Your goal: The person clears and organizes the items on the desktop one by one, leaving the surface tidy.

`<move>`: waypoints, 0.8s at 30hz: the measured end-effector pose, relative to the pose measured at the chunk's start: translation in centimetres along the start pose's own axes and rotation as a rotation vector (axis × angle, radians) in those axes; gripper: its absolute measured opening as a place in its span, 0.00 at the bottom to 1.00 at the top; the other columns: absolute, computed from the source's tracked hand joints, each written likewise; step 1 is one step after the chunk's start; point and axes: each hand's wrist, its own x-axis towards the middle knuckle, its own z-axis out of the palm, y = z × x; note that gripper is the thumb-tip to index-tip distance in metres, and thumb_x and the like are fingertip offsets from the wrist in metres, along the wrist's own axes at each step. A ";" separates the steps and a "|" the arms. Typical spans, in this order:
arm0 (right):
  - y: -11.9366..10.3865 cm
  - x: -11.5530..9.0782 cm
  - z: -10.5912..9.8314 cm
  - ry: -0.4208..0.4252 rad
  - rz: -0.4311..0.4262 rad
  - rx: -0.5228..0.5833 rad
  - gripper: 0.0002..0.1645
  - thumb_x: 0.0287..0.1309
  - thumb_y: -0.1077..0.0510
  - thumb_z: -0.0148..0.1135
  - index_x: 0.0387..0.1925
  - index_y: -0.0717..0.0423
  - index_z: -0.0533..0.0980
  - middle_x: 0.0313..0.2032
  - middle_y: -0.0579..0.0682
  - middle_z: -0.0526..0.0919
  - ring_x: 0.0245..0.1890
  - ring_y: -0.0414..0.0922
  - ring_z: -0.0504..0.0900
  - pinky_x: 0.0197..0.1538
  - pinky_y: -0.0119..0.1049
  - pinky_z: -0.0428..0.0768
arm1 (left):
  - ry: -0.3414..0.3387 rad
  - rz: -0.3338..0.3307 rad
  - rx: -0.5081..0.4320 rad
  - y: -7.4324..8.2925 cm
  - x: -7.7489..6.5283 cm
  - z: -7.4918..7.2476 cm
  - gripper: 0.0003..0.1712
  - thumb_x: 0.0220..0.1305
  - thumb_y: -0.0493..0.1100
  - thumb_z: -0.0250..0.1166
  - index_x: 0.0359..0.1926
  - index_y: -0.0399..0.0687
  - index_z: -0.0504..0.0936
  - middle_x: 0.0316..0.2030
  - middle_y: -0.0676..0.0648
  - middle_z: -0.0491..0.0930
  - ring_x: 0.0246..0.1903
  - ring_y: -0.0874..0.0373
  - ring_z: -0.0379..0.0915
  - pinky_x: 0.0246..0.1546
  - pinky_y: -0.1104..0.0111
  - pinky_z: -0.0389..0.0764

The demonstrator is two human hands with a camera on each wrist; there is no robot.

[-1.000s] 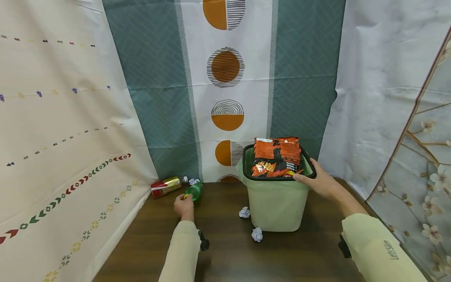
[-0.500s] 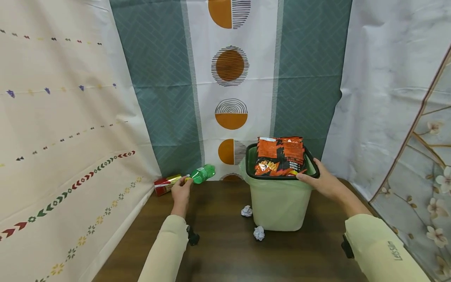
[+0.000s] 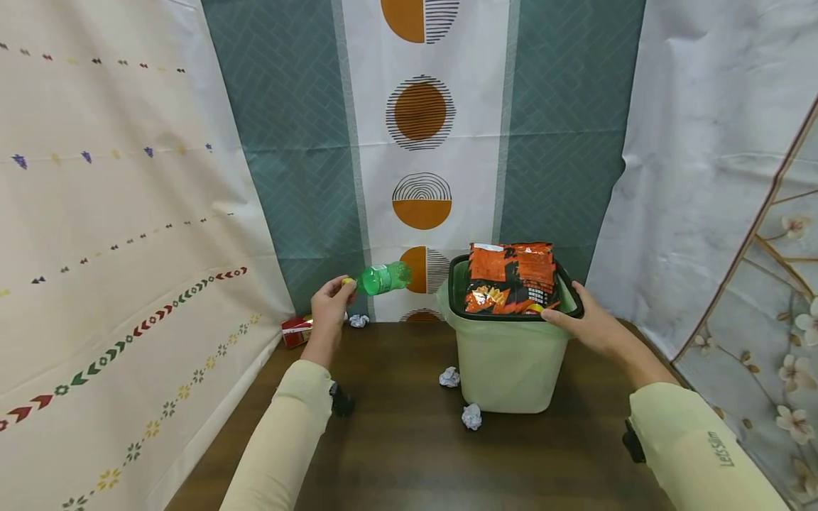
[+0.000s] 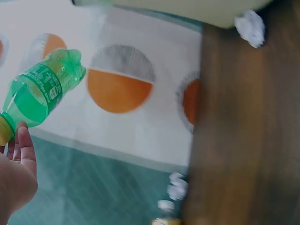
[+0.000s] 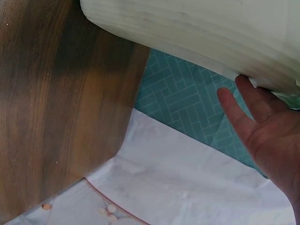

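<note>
In the head view my left hand [image 3: 330, 305] pinches the yellow cap of a green plastic bottle [image 3: 383, 279], held up off the table with its base pointing right. The left wrist view shows the bottle [image 4: 44, 86] tilted, its green label facing the camera and my fingertips at the neck. My right hand [image 3: 591, 326] holds the right side of a pale green trash bin [image 3: 508, 369], thumb over its black rim. From the right wrist, two fingers [image 5: 234, 110] show stretched out by the bin's wall. An orange and black snack bag [image 3: 511, 280] lies in the bin's mouth.
Crumpled white paper balls lie left of the bin [image 3: 449, 377], before it [image 3: 471, 416] and by the back wall [image 3: 359, 321]. A bottle with a red label [image 3: 296, 331] lies at the back left, partly behind my left hand. Patterned cloths hang around the wooden table [image 3: 409, 454].
My left hand has lifted the green bottle off the table, raising it and swinging its base up and to the right. My right hand stays at the bin.
</note>
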 end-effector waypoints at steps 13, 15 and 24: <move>-0.2 0.0 -0.4 -0.013 0.046 -0.046 0.66 0.66 0.30 0.52 0.74 0.55 0.19 0.72 0.77 0.31 0.70 0.75 0.38 0.62 0.74 0.52 | -0.090 0.162 -0.072 7.7 1.0 6.0 0.20 0.65 0.43 0.68 0.53 0.35 0.81 0.42 0.45 0.79 0.34 0.58 0.79 0.48 0.67 0.81; -0.2 0.0 -0.4 -0.011 0.046 -0.055 0.66 0.66 0.30 0.52 0.74 0.56 0.19 0.72 0.77 0.30 0.70 0.76 0.38 0.62 0.74 0.51 | -0.114 0.175 -0.081 8.9 0.8 7.2 0.20 0.66 0.42 0.67 0.53 0.34 0.80 0.42 0.45 0.79 0.34 0.57 0.79 0.48 0.67 0.81; -0.5 -0.2 -0.2 -0.016 0.049 -0.068 0.66 0.66 0.30 0.52 0.74 0.56 0.19 0.72 0.76 0.29 0.70 0.76 0.37 0.62 0.75 0.51 | -0.218 0.176 -0.018 13.5 0.1 12.6 0.16 0.64 0.42 0.67 0.48 0.36 0.83 0.38 0.47 0.80 0.38 0.49 0.78 0.48 0.66 0.80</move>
